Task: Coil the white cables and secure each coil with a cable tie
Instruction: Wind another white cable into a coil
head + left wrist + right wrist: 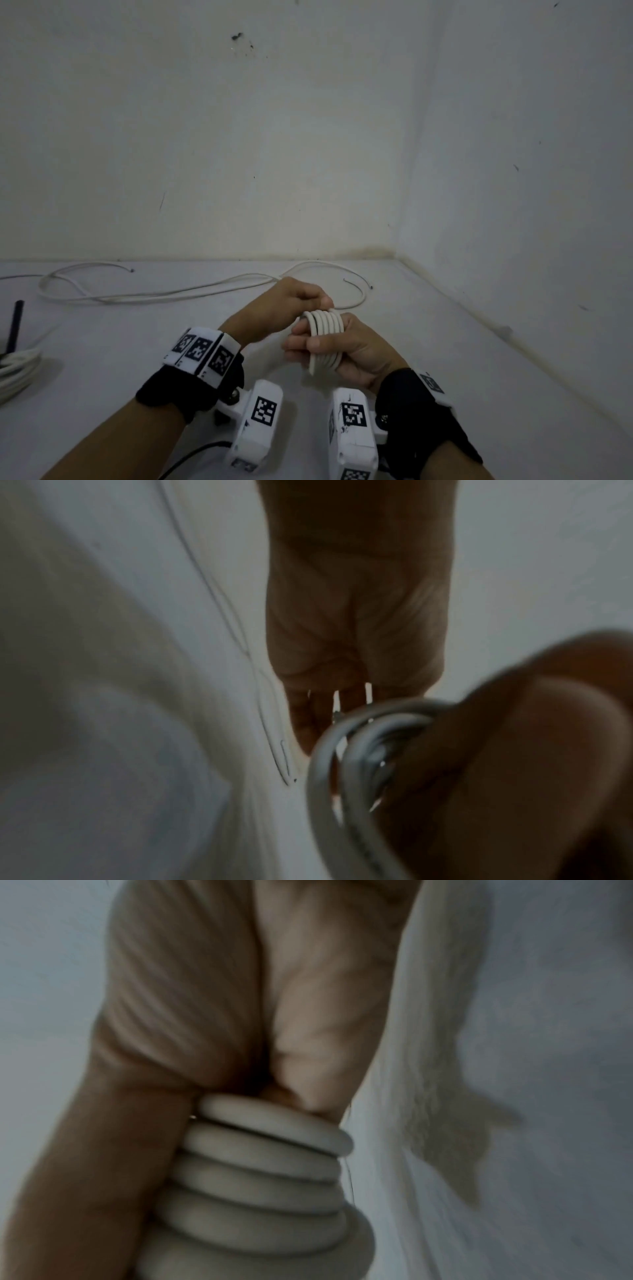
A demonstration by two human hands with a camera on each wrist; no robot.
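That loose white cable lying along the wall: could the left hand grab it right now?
Probably not yet: the left hand is busy at the coil that the right hand grips. Otherwise, the loose cable lies unobstructed on the floor beyond.

Both hands met at mid-frame, wrists strapped. The right hand (337, 349) gripped the coil (325, 337). The left hand (294, 303) curled, pinching at its top.
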